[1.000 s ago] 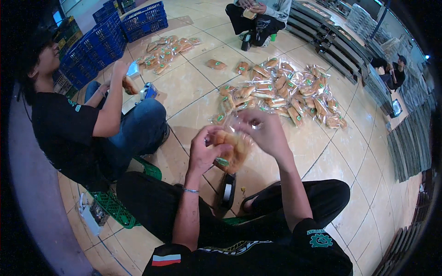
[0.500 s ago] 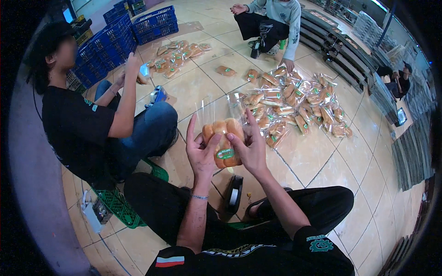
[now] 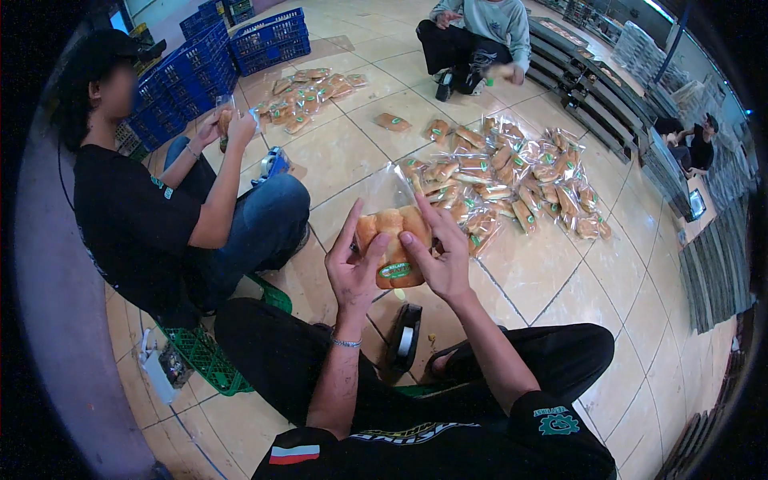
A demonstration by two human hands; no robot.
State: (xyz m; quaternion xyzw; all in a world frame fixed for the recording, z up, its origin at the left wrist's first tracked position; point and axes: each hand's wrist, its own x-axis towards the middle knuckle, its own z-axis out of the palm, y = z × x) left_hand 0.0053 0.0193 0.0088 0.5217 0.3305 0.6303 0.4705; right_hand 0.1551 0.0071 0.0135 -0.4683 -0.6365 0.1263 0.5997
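Observation:
Between my two hands I hold a clear plastic bag of golden bread rolls (image 3: 392, 228) with a green oval label low on its front. My left hand (image 3: 354, 260) grips its left side, thumb on the front. On the right side my right hand (image 3: 440, 256) does the same, thumb pressed near the middle. The loose top of the bag sticks up above the rolls. Below my hands, a black tape dispenser (image 3: 406, 336) with a pale roll stands on the floor between my legs.
Ahead to the right lies a heap of bagged breads (image 3: 512, 176); a smaller group (image 3: 308, 96) lies farther left. A seated person (image 3: 136, 192) at left handles a bagged bread beside a blue tape dispenser (image 3: 274, 166). Blue crates (image 3: 268, 44) stand behind. Another person (image 3: 480, 40) crouches at the back.
The bag's top has drawn in and narrowed between my hands. The crouching person's hand has lifted from the heap with a bread. The person at left has lowered their hands around theirs.

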